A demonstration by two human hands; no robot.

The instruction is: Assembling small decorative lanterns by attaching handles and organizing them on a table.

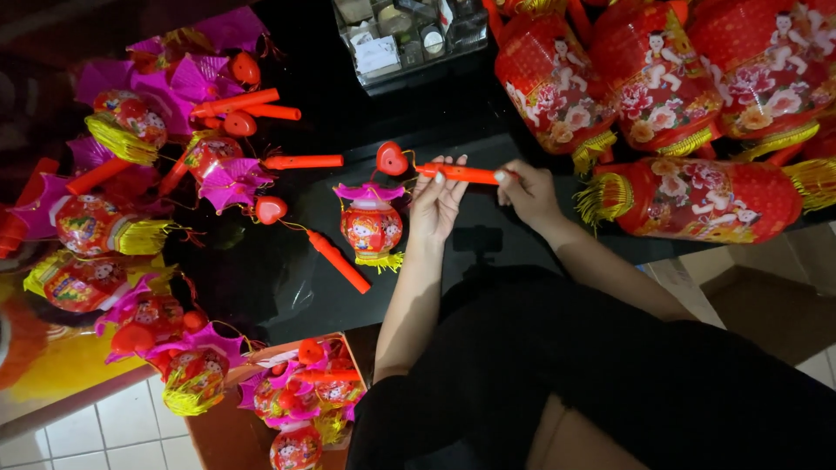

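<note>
Cardboard box (261, 355) of small lanterns (296, 448), both hands – left (435, 204), right (529, 193) – gripping a slim orange handle stick (460, 173), red heart (392, 159) dangling

Hands and stick at upper centre, lanterns all around.

The left hand (435, 204) and right hand (527, 193) hold a stick (457, 173) between them above the table (287, 278). A heart piece (391, 158) sits just left of the stick, a small lantern (372, 226) below it. Big lanterns (662, 87) fill the upper right; a clear organiser (405, 35) sits top centre; a box of lanterns (300, 400) lies lower left of centre.
</note>
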